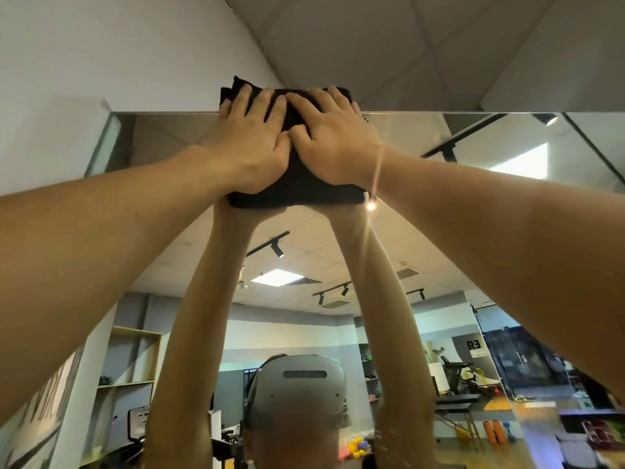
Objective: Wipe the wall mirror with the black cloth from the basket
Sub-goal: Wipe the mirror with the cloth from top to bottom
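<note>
A folded black cloth (297, 184) lies flat against the wall mirror (473, 238) at its top edge, its upper part over the white wall above. My left hand (250, 137) and my right hand (333, 140) press on the cloth side by side, fingers straight and spread, thumbs touching in the middle. Both arms reach high overhead. The mirror shows my raised arms and a headset below the cloth. The basket is out of sight.
White wall (118, 55) and ceiling panels (406, 45) sit above the mirror's top edge. The mirror reflects a room with track lights, shelves, an office chair and gym gear. A vertical seam (493, 350) splits the mirror at the right.
</note>
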Demonstrator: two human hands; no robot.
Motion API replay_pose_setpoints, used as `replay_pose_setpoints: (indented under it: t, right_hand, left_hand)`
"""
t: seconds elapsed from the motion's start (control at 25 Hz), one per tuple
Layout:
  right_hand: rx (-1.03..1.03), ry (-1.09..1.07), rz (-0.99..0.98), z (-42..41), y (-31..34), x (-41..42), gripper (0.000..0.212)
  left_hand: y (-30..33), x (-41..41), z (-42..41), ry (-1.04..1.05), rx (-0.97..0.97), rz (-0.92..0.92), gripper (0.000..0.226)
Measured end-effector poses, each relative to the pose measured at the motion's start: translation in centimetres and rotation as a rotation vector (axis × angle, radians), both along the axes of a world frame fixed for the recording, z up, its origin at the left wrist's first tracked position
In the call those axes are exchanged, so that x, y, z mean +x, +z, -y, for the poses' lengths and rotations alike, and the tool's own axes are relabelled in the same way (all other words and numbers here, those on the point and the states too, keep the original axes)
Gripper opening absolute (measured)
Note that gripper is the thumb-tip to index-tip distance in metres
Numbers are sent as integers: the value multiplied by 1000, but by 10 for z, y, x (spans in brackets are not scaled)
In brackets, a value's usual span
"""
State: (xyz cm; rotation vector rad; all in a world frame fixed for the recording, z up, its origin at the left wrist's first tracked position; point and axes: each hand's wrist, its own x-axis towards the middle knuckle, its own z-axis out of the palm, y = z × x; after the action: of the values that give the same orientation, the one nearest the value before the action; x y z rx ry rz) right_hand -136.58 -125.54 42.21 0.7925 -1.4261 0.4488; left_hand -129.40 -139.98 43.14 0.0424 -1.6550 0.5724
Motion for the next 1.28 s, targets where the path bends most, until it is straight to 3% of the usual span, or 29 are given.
replay_pose_setpoints:
  t: [0.56,1.28]
  right_hand:
    - [37,-18,12,-117,0,-62,59]
    - [60,-15,3,-205,5,-111,60]
  left_hand:
    - [-7,-67,-116,-33,45,-24,62]
    - [-3,-117,-202,-19,42,-48,62]
